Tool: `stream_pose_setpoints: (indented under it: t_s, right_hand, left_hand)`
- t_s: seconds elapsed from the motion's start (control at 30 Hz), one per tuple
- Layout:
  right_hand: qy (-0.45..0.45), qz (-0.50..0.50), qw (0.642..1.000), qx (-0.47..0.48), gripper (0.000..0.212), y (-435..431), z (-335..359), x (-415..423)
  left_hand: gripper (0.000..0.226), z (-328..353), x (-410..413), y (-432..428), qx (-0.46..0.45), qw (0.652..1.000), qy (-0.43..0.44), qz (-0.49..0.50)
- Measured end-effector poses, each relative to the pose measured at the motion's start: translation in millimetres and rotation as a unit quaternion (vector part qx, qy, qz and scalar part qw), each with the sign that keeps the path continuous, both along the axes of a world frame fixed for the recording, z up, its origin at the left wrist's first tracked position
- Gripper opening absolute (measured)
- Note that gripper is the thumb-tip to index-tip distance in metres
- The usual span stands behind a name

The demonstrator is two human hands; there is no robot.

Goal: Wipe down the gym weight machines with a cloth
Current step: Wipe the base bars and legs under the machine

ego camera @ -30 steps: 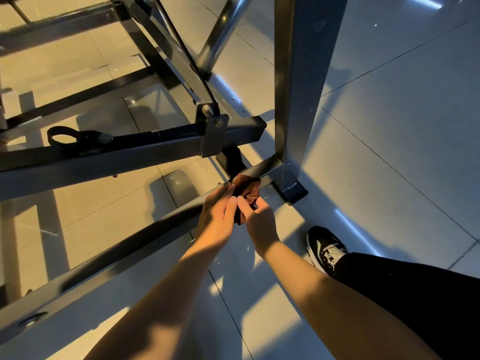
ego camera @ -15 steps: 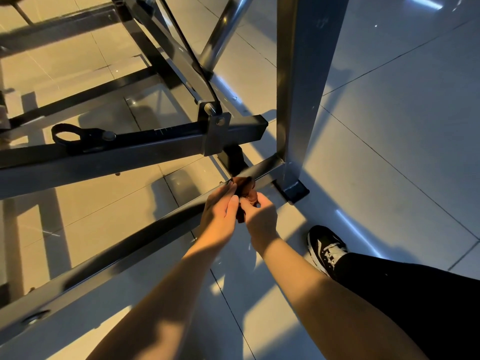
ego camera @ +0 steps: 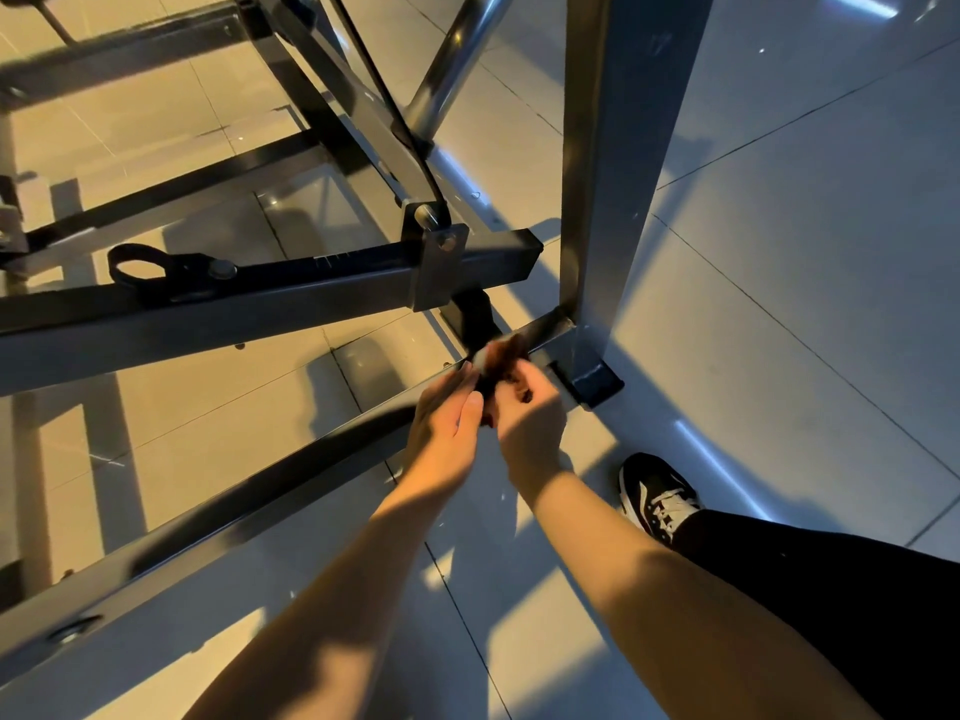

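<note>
Cloth [ego camera: 500,357] in right hand [ego camera: 530,423], at bar [ego camera: 291,488].

No lettering reads; the black bar [ego camera: 311,293] bears faint tick marks, possibly a scale.

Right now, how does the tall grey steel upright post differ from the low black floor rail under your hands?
The grey upright post stands vertical; the black floor rail lies low along the tiles. The post is pale, the rail near black. The brown cloth is at the rail, not the post. Both are square metal tubing.
</note>
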State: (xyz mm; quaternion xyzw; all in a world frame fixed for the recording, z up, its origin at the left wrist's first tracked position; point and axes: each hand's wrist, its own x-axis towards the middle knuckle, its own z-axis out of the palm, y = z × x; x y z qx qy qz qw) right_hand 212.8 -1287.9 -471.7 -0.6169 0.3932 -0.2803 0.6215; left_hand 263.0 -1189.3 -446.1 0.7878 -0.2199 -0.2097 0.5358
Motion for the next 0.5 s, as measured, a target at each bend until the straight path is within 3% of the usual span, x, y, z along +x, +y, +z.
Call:
stream_pose_setpoints:
  t_s: [0.1,0.2,0.5]
  right_hand:
    - [0.014,0.065,0.998,-0.013,0.033,13,0,-7]
    - [-0.020,0.081,0.993,0.084,0.034,7,5,-6]
    - [-0.007,-0.042,0.996,0.074,0.040,-44,-3,-7]
  left_hand:
    - [0.038,-1,1,1,-0.002,1.000,-0.002,-0.002]
    - [0.038,0,-1,0,0.004,1.000,-0.010,-0.013]
    - [0.038,1,3,-2,0.066,0.996,-0.064,-0.012]
